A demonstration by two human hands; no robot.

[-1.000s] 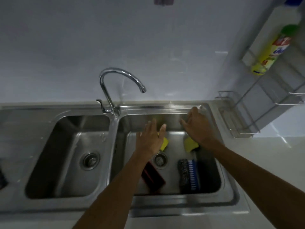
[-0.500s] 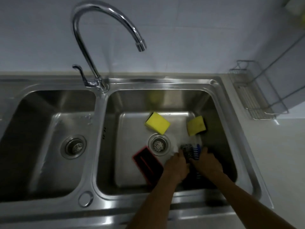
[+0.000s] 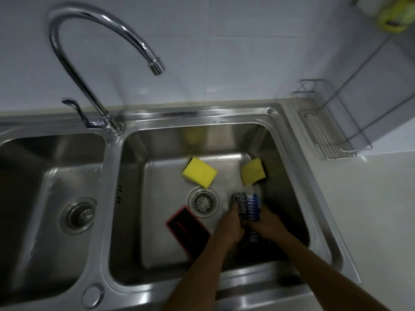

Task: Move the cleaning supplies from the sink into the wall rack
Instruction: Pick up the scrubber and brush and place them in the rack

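Note:
In the right basin of the steel sink (image 3: 289, 153) lie two yellow sponges, one near the middle (image 3: 199, 172) and one with a dark backing at the right wall (image 3: 252, 171). A red-edged black pad (image 3: 187, 230) lies left of the drain. My left hand (image 3: 230, 225) is closed on a dark speckled scrubber (image 3: 241, 204). My right hand (image 3: 267, 223) grips a blue-bristled brush (image 3: 253, 206) right beside it. The wire wall rack (image 3: 325, 131) hangs at the right, above the counter.
A tall curved tap (image 3: 94, 63) rises between the basins, its spout over the right one. The left basin (image 3: 56, 198) holds only its drain. A yellow-green bottle (image 3: 395, 16) sits on an upper rack shelf at the top right. White counter (image 3: 370, 209) lies right of the sink.
My head has dropped closer to the sink. Both hands moved from the sponges at the back of the basin to the front right and closed on the scrubber and the brush.

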